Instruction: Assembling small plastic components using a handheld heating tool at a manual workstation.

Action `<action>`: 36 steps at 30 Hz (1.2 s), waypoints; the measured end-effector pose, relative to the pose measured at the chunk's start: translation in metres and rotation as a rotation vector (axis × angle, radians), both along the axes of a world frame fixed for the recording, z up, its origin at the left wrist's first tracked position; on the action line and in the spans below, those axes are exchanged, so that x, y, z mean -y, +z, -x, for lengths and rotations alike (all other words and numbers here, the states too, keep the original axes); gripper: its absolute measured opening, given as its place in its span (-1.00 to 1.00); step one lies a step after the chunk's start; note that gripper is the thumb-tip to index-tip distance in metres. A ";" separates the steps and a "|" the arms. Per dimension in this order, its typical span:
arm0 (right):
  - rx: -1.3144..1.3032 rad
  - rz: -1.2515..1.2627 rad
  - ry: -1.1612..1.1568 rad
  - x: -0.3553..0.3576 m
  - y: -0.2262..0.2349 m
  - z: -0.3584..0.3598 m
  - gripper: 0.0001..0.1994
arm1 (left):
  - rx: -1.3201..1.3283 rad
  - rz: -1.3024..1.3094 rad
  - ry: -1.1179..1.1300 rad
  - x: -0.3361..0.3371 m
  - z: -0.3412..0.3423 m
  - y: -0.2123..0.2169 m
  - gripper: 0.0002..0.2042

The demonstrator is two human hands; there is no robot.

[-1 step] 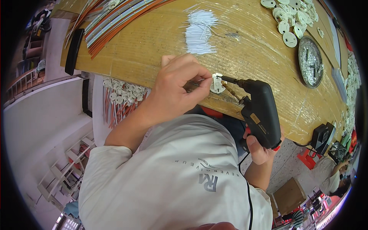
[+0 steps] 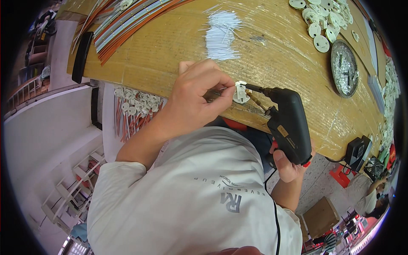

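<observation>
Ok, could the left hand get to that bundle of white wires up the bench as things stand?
Probably yes. The bundle of white wires lies just beyond the left hand with bare wooden bench between. But its fingertips are pinching something at the small white disc, so it would have to let go first.

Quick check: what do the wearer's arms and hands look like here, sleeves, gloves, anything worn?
Both hands are bare, no gloves, rings or watch visible. The left hand and its forearm are uncovered up to a pale grey short sleeve with a folded cuff. The right hand and the visible part of its forearm are also uncovered.

Worn wooden workbench, pale floor
</observation>
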State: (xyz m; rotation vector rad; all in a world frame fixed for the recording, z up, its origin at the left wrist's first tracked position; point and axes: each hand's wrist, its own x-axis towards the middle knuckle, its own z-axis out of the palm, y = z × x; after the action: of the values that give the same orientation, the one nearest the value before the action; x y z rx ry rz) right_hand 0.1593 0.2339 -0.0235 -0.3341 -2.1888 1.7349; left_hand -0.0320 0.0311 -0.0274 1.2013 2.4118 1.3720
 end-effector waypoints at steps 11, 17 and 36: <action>-0.006 -0.054 0.038 -0.003 -0.003 -0.001 -0.76 | 0.020 -0.009 -0.011 0.001 0.000 0.000 -0.92; 0.019 -0.030 0.015 -0.002 -0.001 -0.001 -0.76 | 0.002 0.002 -0.017 0.001 0.001 0.002 -0.93; -0.007 0.231 -0.151 0.006 -0.006 -0.015 -0.62 | -0.035 0.017 -0.011 0.001 0.000 0.002 -0.93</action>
State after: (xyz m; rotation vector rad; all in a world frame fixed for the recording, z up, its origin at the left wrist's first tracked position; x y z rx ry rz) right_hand 0.1739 0.2276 -0.0296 -0.5333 -1.9061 1.9012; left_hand -0.0319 0.0306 -0.0258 1.2428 2.4309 1.3352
